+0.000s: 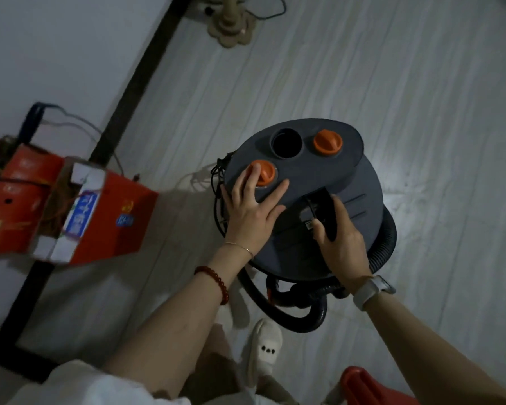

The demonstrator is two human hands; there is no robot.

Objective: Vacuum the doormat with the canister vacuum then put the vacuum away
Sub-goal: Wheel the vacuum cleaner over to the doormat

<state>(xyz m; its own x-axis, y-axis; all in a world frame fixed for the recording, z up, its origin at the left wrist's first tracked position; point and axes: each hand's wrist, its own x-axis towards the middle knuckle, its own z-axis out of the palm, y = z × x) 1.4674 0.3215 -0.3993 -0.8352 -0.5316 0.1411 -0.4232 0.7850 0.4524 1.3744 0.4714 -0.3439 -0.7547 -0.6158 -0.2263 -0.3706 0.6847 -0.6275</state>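
The canister vacuum (310, 200) stands on the pale plank floor (392, 83) directly under both hands, seen from above. The left hand (253, 206) lies flat on the dark grey lid, palm down, fingers straight and spread; its fingertips reach the near orange cap (263, 172), with one finger lying over that cap's edge, and it grips nothing. The left forearm comes up from the lower left, wearing a red bead bracelet (214, 280) and a thin chain nearer the wrist. The right hand (341, 238) sits just right of the left, its thumb and fingers curled around the black handle (323, 213) set in the middle of the lid, so it is holding that handle. The right wrist is bent inward and carries a white watch (371, 289). Beyond the fingertips of both hands are an open round port (287, 143) and a 2nd orange cap (327, 143). The black ribbed hose (313, 314) loops around the canister below the right wrist. Well to the left of the left hand sits a red cardboard box (70, 211) against the wall. Far beyond the hands stands a beige fan base (231, 27). Below the forearms a pale slipper (265, 349) shows on the floor.
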